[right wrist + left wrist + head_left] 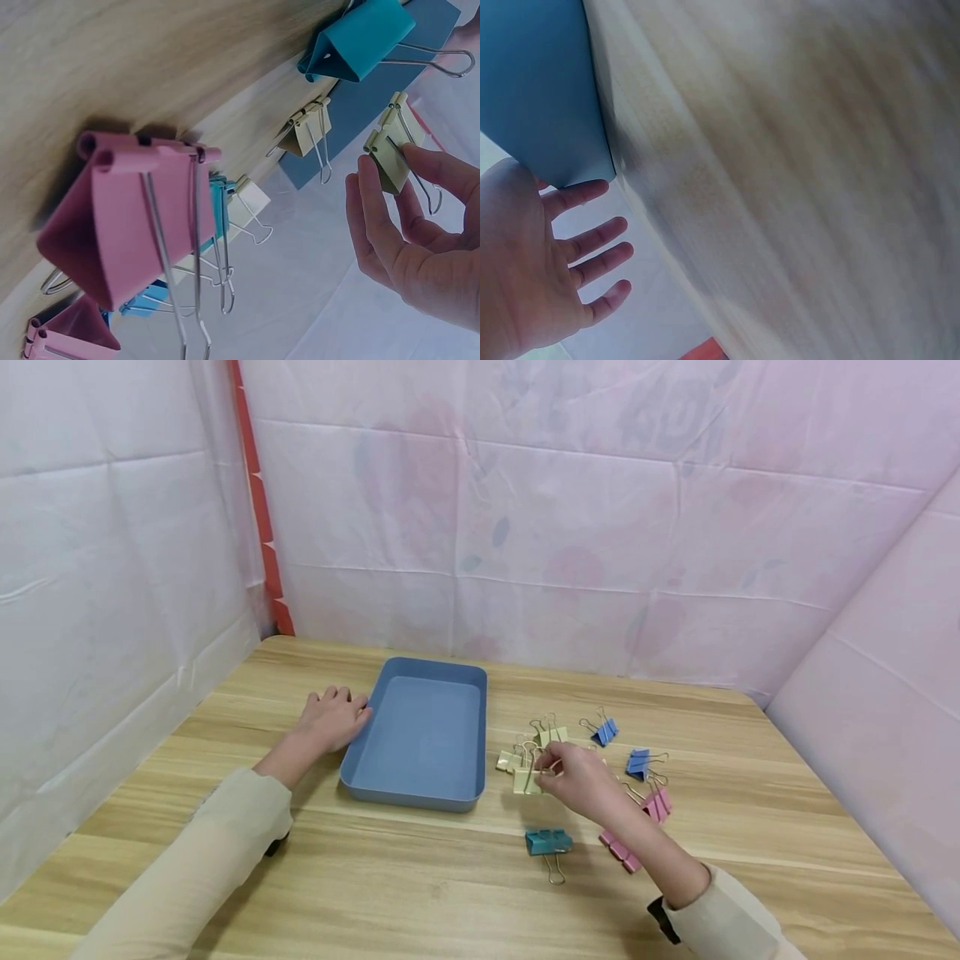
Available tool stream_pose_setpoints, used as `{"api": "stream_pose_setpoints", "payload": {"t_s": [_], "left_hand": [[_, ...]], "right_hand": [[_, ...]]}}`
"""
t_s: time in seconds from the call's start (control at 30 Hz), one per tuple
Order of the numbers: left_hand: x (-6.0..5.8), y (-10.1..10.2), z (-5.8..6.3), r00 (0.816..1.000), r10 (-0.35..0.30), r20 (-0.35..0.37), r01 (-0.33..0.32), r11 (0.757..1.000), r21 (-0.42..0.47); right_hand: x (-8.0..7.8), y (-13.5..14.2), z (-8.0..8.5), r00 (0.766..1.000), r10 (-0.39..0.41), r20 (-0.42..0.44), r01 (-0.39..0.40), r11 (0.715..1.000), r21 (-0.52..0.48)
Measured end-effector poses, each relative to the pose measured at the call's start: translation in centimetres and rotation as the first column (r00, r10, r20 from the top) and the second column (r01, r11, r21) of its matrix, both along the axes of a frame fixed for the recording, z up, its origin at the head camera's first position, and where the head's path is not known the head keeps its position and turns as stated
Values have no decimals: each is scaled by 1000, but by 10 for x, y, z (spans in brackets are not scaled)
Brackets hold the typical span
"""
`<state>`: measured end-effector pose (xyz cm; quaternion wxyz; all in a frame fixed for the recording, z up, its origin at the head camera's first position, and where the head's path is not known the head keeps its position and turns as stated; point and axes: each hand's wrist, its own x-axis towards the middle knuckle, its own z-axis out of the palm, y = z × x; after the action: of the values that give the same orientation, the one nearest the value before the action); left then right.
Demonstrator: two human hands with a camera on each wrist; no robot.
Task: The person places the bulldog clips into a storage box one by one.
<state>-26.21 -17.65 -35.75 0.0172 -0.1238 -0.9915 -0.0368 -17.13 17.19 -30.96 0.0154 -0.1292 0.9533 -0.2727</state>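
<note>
The counter ends on the left in a slanting edge, and its far edge meets a pale patterned sheet. A blue tray lies left of centre, its far wall near that sheet. Wood grain shows in a strip between the tray's right wall and the nearest clips, and a broad stretch of it spreads nearer than the tray. The left hand rests at the tray's left wall and touches it, fingers spread.

Right of the tray, at the near left side of a loose cluster, the right hand pinches a pale yellow binder clip between thumb and fingers. Its body is a folded wedge with rolled edges and thin metal wire handles; whether it touches the counter is hard to tell.

More yellow clips lie close by on its far side, partly hidden by the hand. Two blue clips sit farther right, and pink clips lie beside the right forearm, partly covered by it. A teal clip lies apart, nearer than the held one, its wire handle pointing toward the near side.
</note>
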Motion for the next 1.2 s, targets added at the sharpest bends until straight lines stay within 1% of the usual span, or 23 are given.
{"api": "stream_pose_setpoints", "payload": {"t_s": [0.23,0.43,0.9,1.2], "left_hand": [[0,1,0,1000,2,2,-2,1000,0],[0,1,0,1000,3,4,-3,1000,2],[0,2,0,1000,13,3,-13,1000,4],[0,1,-1,1000,9,-5,-9,1000,2]], "right_hand": [[-2,-3,0,998,30,-56,-30,1000,4],[-4,-8,2,997,37,-74,-36,999,12],[-6,-15,8,998,32,-58,-31,999,23],[-7,-17,10,996,47,-71,-46,999,11]]}}
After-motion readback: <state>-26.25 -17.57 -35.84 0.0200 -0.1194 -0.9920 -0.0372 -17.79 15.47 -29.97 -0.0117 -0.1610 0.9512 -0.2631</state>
